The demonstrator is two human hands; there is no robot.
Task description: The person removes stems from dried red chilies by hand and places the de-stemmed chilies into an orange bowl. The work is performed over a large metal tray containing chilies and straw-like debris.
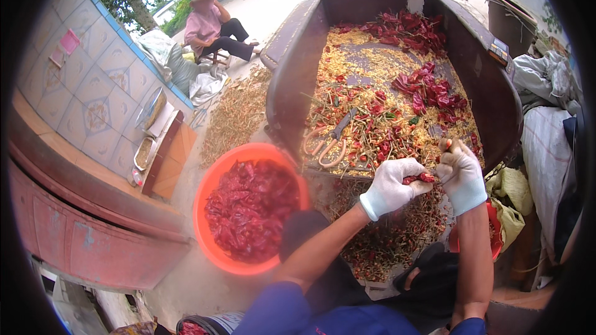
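A white knit glove covers my left hand (397,184), which grips a dried red chili pepper (419,178) over the near edge of a dark cart bed (298,70). Close beside it, my gloved right hand (458,167) pinches a small orange-red piece at its fingertips. Yellow chili seeds (363,60), stems and red scraps cover much of the bed. On them, left of my hands, lie scissors (334,137) with pale orange handles. Whole dried chilies (426,86) lie in heaps farther up. An orange plastic basin (201,223) at lower left holds many dried red chilies.
A person (209,28) in a hat sits on a low stool at upper left. Stems and debris (235,116) cover the ground beside the cart and below my hands. White woven sacks (547,149) stand at right, near a red container (494,232). A tiled wall (100,79) runs along the left.
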